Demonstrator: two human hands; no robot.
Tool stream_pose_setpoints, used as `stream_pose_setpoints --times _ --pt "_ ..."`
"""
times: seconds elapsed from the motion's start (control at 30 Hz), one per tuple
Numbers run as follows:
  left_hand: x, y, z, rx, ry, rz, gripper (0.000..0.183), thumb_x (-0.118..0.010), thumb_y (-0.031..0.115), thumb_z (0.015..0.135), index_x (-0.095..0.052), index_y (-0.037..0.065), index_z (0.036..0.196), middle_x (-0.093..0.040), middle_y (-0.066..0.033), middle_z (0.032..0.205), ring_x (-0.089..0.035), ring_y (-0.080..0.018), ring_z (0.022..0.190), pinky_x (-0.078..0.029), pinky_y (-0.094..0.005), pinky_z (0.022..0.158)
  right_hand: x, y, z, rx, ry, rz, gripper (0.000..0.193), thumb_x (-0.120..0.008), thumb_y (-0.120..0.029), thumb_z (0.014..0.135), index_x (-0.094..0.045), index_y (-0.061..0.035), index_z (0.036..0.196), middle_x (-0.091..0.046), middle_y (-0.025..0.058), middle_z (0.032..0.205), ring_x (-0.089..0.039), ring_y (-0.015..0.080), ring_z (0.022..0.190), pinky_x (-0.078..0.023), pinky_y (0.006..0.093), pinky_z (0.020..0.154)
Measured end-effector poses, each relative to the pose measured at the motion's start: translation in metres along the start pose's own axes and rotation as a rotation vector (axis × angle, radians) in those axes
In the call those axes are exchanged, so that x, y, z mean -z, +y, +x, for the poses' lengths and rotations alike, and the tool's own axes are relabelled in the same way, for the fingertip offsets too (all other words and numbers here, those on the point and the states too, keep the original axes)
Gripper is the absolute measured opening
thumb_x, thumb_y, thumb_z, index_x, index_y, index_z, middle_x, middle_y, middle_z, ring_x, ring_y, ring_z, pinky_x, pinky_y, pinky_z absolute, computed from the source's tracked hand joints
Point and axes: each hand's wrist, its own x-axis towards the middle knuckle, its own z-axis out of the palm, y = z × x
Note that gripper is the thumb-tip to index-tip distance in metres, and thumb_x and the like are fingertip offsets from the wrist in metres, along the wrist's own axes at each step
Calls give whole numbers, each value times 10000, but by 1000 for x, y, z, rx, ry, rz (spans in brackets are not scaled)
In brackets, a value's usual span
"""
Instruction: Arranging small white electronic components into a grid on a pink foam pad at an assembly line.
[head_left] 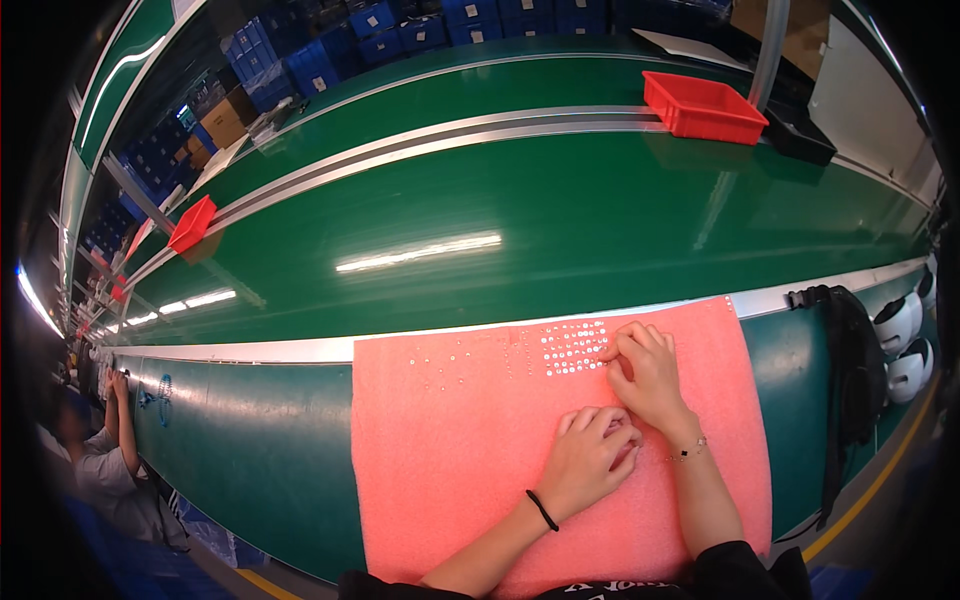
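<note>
A pink foam sheet [440,480] lies in front of me, with small shiny round pieces [572,349] set in close rows near its far edge. More tiny pieces [440,358] are scattered to the left of these rows. My right hand [648,378] is bent over the right end of the rows, its thumb and fingers pinched together at the pieces; what they grip is too small to make out. Closer to me, my left hand [592,452] rests on the foam with its fingers curled in, just below the right hand. Its palm is hidden, so any contents do not show.
Beyond the foam runs a green conveyor belt [560,220] with a metal rail. A red tray [705,108] stands at the far right, another red bin [192,224] at the far left. A black bag [850,370] hangs at right. A co-worker [115,450] sits at left.
</note>
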Motion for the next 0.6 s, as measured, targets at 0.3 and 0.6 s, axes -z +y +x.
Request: stream_pose_setpoints --times 0.3,0.6 --pt "1 0 0 6 -24 5 151 -694 197 797 -681 148 939 -578 -37 1085 -530 -246 1056 -385 -410 915 1 0 0 2 -2 -2 71 -653 -70 750 -621 -79 812 -555 18 892 -532 213 865 -355 375 806" --pt "0 0 0 13 -34 4 157 -692 198 799 -681 147 946 -577 -35 1094 -527 -244 1065 -383 -409 922 0 1 0 3 -9 -10 74 -652 -73 749 -620 -78 815 -556 21 892 -533 214 869 -355 375 803"
